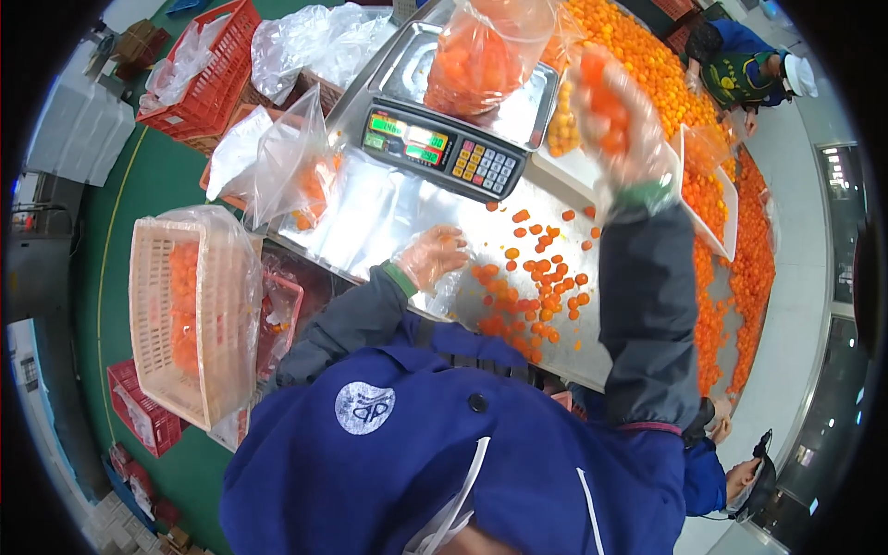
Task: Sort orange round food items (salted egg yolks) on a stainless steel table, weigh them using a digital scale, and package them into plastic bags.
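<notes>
Lifting a handful of small orange fruit, the right hand [612, 116] is cupped shut around them beside the bag [481, 51] on the scale [444, 157] (motion blurs the fingers). The left hand [431, 256], gloved and loosely curled, rests on the steel table [388, 217] at the edge of the loose fruit [536, 296], holding nothing that I can make out. Judging by the bag, already well filled, weighing looks far along; a scatter of fruit remains on the table, and a partly filled basket [194, 314] waits at the left.
</notes>
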Motion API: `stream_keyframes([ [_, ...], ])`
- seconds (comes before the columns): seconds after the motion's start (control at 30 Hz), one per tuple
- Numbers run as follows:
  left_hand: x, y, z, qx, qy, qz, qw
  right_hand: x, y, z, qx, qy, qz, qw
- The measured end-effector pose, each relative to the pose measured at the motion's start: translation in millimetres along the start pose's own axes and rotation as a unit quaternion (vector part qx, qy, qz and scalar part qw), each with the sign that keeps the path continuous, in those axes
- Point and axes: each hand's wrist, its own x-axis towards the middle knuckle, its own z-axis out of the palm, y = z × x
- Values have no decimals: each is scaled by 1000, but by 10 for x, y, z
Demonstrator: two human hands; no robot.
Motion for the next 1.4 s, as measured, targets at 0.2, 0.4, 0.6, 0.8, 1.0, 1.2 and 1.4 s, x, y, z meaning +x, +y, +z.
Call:
stream_keyframes([
  [0.2, -74, 231, 191, 57, 63, -35, 996, 1016, -518, 482, -136, 58, -103, 984],
  [0.4, 15, 182, 111, 52, 63, -49, 995, 734, -527, 540, -196, 66, -204, 957],
  [0.6, 198, 124, 451, 83, 67, -84, 991, -712, 517, -545, -492, 167, -141, 842],
  [0.8, 540, -524, 928, 205, -64, -320, 923, -2026, 1993, -865, -547, 224, -2, 806],
  [1.0, 631, -1015, 1691, 359, -199, -391, 824, -3565, 2117, -1332, -285, 510, 37, 811],
  [1.2, 1064, -1066, 1784, 340, -18, -245, 908, -5070, 2280, -1517, -305, 536, 182, 766],
  [1.4, 1239, -1100, 1943, 353, 0, -219, 910, -4948, 1621, -2365, -248, 609, 32, 752],
])
